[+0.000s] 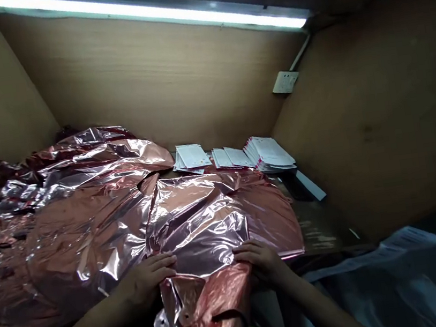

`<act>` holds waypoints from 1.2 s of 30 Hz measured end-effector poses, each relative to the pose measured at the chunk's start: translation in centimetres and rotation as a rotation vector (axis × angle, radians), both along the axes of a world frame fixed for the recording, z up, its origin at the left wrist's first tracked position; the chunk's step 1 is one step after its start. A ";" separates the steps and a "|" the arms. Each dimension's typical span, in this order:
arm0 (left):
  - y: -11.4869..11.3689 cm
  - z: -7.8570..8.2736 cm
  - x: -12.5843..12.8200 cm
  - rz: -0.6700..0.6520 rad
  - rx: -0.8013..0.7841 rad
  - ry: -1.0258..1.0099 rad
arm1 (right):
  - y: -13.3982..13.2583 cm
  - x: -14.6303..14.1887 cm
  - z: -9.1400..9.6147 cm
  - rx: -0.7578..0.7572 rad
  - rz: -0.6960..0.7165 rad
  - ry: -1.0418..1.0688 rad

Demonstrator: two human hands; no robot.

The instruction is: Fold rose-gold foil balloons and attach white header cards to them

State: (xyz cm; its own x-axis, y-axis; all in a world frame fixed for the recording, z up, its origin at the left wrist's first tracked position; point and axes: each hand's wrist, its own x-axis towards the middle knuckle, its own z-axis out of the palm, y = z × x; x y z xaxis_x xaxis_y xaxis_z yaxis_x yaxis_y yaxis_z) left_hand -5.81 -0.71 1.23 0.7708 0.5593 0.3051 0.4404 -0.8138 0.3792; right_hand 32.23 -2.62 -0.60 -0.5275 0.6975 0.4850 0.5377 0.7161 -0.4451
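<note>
A shiny rose-gold foil sheet (201,220), perhaps a flat, uninflated foil balloon, lies creased on the table in front of me. Its lower end (224,298) hangs over the near edge towards my lap, between my wrists. My left hand (155,275) rests on the left side of this foil, its fingers stretched inward. On the opposite side, my right hand (262,260) lies with extended fingers on the foil. Both thumbs are hidden. Pale tabs (161,323) with small holes show at the hanging end.
More rose-gold foil (83,242) is heaped across the left. Stacks of white printed packets (269,153) stand along the back. A dark flat object (295,186) lies at right beside a white strip (311,185). Wooden panels surround the table; clear plastic (399,268) is at lower right.
</note>
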 end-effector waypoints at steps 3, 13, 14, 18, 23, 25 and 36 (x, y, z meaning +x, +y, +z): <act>-1.1 1.0 0.8 0.344 -0.197 -0.074 | 1.0 -0.4 1.8 -0.297 -0.222 -0.014; -1.7 -0.7 3.3 0.895 0.139 0.073 | 1.8 -3.9 4.2 -0.640 -0.740 -0.345; -1.7 -0.4 3.2 0.849 0.205 0.111 | 2.0 -3.9 4.3 -0.654 -0.747 -0.369; -1.0 1.3 4.0 0.397 0.257 0.305 | 2.8 -3.9 4.5 -0.677 -0.736 -0.425; 0.5 4.2 6.7 0.136 -0.217 0.650 | 2.1 -4.9 5.7 -0.673 -0.726 -0.380; 0.6 6.0 7.0 0.150 -0.347 0.595 | 1.2 -5.5 6.6 -0.511 -0.590 -0.368; 8.5 8.9 2.4 0.157 -1.180 0.370 | 5.8 0.6 5.8 -1.200 -0.154 0.325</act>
State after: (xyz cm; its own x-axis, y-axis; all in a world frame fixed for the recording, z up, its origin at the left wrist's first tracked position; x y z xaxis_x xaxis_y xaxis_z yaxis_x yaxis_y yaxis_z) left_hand -3.45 7.81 10.10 0.6032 0.4381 -0.6664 0.7379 0.0104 0.6748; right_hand 32.84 3.18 5.22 -0.3767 0.8325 -0.4062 0.3232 -0.2928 -0.8999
